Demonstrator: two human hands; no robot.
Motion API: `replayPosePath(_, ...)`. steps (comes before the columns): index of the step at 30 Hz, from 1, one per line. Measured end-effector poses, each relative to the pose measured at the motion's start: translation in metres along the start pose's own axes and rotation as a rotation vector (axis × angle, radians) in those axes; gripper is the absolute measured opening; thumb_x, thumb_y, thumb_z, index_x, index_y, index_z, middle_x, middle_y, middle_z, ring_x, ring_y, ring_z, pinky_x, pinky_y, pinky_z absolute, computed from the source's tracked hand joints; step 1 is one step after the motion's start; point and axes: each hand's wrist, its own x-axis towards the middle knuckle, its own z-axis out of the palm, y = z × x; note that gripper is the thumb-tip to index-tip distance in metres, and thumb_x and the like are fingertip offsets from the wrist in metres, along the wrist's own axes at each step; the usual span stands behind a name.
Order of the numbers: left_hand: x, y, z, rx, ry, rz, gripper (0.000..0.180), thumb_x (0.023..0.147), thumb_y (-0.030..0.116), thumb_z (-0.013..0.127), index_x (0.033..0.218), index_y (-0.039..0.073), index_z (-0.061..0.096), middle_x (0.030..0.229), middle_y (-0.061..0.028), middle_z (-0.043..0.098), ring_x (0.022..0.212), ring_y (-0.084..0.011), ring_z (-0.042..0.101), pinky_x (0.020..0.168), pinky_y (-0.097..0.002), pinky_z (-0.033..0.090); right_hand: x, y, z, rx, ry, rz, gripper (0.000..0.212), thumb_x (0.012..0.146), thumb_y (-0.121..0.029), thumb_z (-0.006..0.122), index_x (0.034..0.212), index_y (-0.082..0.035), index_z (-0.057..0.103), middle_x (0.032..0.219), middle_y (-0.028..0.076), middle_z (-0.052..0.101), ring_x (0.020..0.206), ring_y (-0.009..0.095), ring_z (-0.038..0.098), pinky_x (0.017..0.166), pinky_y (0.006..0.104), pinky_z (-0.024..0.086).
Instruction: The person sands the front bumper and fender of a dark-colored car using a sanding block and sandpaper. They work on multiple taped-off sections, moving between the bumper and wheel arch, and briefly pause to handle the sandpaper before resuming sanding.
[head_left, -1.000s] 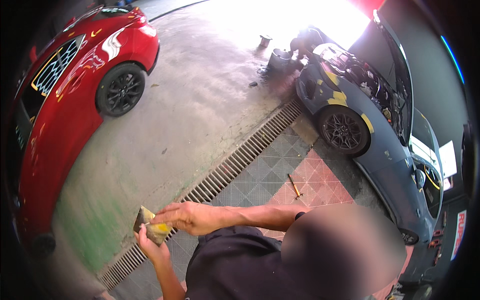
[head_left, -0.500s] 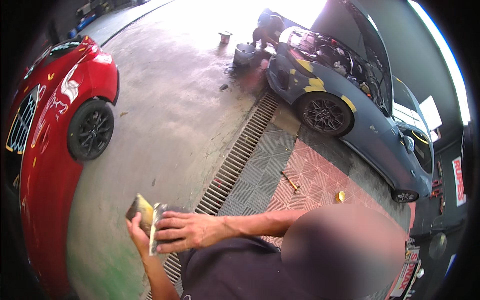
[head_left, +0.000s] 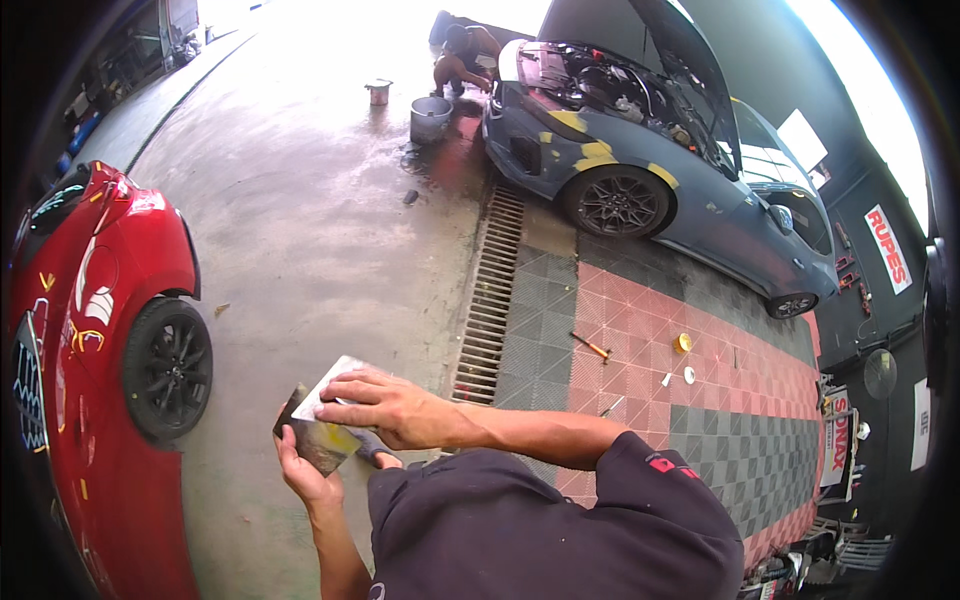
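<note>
My left hand [head_left: 308, 478] is closed around the lower edge of a dark flat board [head_left: 328, 446], held tilted in front of me. Yellow, putty-like paste is smeared on the board's right part. My right hand [head_left: 392, 408] reaches across from the right, its fingers closed on a whitish flat spreader [head_left: 330, 382]. The spreader lies over the board's upper edge and hides part of it. Whether its edge touches the board I cannot tell.
To the left stands a red car [head_left: 95, 350]. Ahead right, a grey-blue car [head_left: 690, 215] has its hood up and yellow patches. Beyond, a person [head_left: 465, 60] crouches by a bucket [head_left: 430, 118]. A drain grate [head_left: 490, 300], hammer [head_left: 590, 346] and yellow tin [head_left: 683, 343] lie on the floor.
The view has shifted, with more of the tiled floor showing. The board has turned so its yellow-smeared face shows more, and the spreader has tilted from upright to slanting over the board's top.
</note>
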Motion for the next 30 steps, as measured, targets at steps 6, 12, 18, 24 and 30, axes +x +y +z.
replayPosePath(6, 0.085, 0.065, -0.036, 0.426, -0.029, 0.248, 0.043, 0.114, 0.021, 0.055, 0.153, 0.002, 0.057, 0.144, -0.0136, 0.064, 0.131, -0.0259, 0.063, 0.114, -0.0432, 0.052, 0.096, 0.021, 0.033, -0.333, -0.402, -0.154, 0.079, 0.089, -0.04, 0.077, 0.164, -0.021, 0.059, 0.159, 0.015, 0.054, 0.154, 0.041, 0.046, 0.132, 0.0618, 0.033)
replayPosePath(12, 0.192, 0.136, -0.059, 0.202, 0.12, 0.057, 0.043, 0.105, 0.012, 0.064, 0.147, 0.006, 0.061, 0.138, -0.0116, 0.07, 0.123, -0.0261, 0.071, 0.106, -0.0434, 0.059, 0.151, 0.037, 0.048, -0.253, -0.354, -0.21, 0.072, 0.093, -0.029, 0.074, 0.163, -0.02, 0.058, 0.16, 0.017, 0.054, 0.156, 0.039, 0.047, 0.132, 0.0624, 0.036)
replayPosePath(18, 0.222, 0.145, 0.005, -0.002, -0.165, -0.29, 0.038, 0.105, 0.009, 0.06, 0.142, 0.004, 0.063, 0.131, -0.0121, 0.075, 0.118, -0.0239, 0.075, 0.106, -0.0413, 0.061, 0.18, 0.081, 0.05, -0.161, -0.123, -0.161, 0.077, 0.089, -0.015, 0.07, 0.165, -0.018, 0.059, 0.166, 0.02, 0.052, 0.161, 0.045, 0.043, 0.133, 0.0693, 0.031)
replayPosePath(24, 0.295, 0.154, -0.007, 0.123, -0.163, -0.132, 0.041, 0.104, 0.003, 0.062, 0.145, 0.005, 0.062, 0.13, -0.0092, 0.073, 0.117, -0.0198, 0.073, 0.106, -0.038, 0.06, 0.221, 0.161, 0.013, -0.396, -0.18, -0.089, 0.066, 0.098, -0.027, 0.072, 0.164, -0.026, 0.06, 0.162, 0.01, 0.057, 0.158, 0.036, 0.048, 0.132, 0.0644, 0.035)
replayPosePath(30, 0.398, 0.131, 0.027, 0.361, -0.203, -0.002, 0.04, 0.106, -0.003, 0.058, 0.145, 0.003, 0.062, 0.131, -0.0076, 0.071, 0.117, -0.0147, 0.067, 0.106, -0.0328, 0.055, 0.271, 0.225, 0.002, -0.427, -0.381, -0.069, 0.065, 0.101, -0.025, 0.067, 0.165, -0.027, 0.057, 0.16, 0.008, 0.058, 0.156, 0.035, 0.051, 0.133, 0.0602, 0.036)
